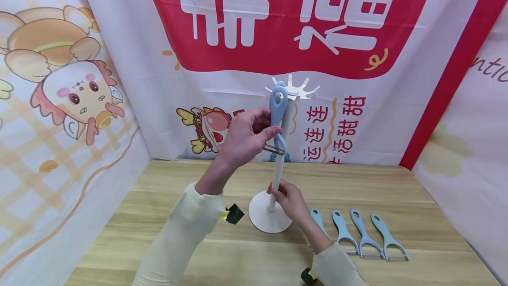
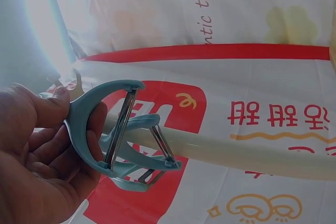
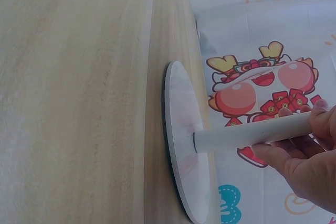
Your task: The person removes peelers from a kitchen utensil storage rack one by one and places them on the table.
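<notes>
My left hand [image 1: 248, 136] pinches a blue Y-shaped peeler [image 1: 278, 103] by its handle, up beside the hooked top [image 1: 295, 92] of a white stand. In the left wrist view the held peeler [image 2: 83, 124] has its blade end pointing away from the palm. Behind it, other peelers [image 2: 139, 156] hang near the pole. Whether the held peeler's hole is over a hook cannot be made out. Lower down, my right hand [image 1: 291, 200] grips the stand's white pole [image 3: 252, 132] just above its round base [image 3: 184, 145].
Several blue and green peelers [image 1: 361, 228] lie in a row on the wooden table [image 1: 222, 250], right of the base; my right forearm partly covers the leftmost. A printed cloth [image 1: 222, 87] hangs close behind the stand, and more cloth [image 1: 67, 144] walls the left side.
</notes>
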Demonstrator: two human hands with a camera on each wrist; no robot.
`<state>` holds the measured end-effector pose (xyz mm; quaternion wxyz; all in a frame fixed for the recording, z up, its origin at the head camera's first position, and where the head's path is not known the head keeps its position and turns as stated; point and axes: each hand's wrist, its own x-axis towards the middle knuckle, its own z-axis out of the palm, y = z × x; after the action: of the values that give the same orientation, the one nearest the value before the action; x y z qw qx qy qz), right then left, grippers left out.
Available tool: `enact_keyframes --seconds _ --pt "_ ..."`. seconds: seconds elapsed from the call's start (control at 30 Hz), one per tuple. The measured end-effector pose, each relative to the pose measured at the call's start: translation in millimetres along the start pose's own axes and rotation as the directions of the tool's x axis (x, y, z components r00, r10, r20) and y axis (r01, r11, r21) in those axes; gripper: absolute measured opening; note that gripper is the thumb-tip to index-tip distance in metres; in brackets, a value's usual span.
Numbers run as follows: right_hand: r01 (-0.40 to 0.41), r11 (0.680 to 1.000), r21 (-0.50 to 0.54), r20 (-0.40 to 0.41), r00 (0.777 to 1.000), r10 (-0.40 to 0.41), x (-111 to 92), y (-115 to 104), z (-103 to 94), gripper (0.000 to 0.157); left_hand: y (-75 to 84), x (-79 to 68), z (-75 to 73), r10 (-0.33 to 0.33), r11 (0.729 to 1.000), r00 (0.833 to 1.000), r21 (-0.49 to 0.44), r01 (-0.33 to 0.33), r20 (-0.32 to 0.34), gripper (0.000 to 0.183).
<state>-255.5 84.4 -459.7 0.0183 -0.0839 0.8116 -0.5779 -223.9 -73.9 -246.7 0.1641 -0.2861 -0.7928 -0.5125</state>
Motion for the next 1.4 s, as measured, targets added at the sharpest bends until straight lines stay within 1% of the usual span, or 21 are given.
enact_keyframes --seconds 0.17,0.43,0.77,0.9,1.0,1.17,1.4 --pt "0.007 1.0 -0.01 0.0 1.0 -0.007 0.0 0.4 0.9 0.013 2.3 -1.4 -4.7 -0.003 1.0 1.0 0.004 0.003 -0.005 0.031" --pt "0.012 1.0 -0.015 -0.003 1.0 -0.012 -0.4 0.1 1.3 0.014 2.4 -7.6 -9.3 0.016 1.0 1.0 -0.013 -0.016 0.012 0.03" --pt "0.003 1.0 -0.023 -0.003 1.0 -0.004 -0.2 0.7 1.0 0.015 -1.1 -17.2 -13.3 -0.016 1.0 1.0 -0.009 0.016 0.024 0.029" --pt "0.005 1.0 -0.017 -0.001 1.0 -0.005 -0.2 0.6 1.2 0.014 -3.4 -21.8 -16.7 -0.039 0.999 0.999 0.003 0.039 0.029 0.026" --pt "0.007 1.0 -0.022 -0.005 1.0 -0.007 -0.6 0.2 1.4 0.013 -5.8 -26.1 -19.7 -0.059 0.998 0.998 0.029 0.058 0.028 0.025" --pt "0.012 0.999 -0.035 -0.009 1.0 -0.012 -0.4 0.9 2.2 0.014 -14.4 -33.1 -24.8 -0.082 0.995 0.996 0.053 0.08 0.032 0.026" --pt "-0.002 1.0 -0.023 -0.017 1.0 0.001 1.1 2.2 2.3 0.013 -28.3 -42.2 -28.4 -0.171 0.983 0.984 0.077 0.167 0.049 0.028"
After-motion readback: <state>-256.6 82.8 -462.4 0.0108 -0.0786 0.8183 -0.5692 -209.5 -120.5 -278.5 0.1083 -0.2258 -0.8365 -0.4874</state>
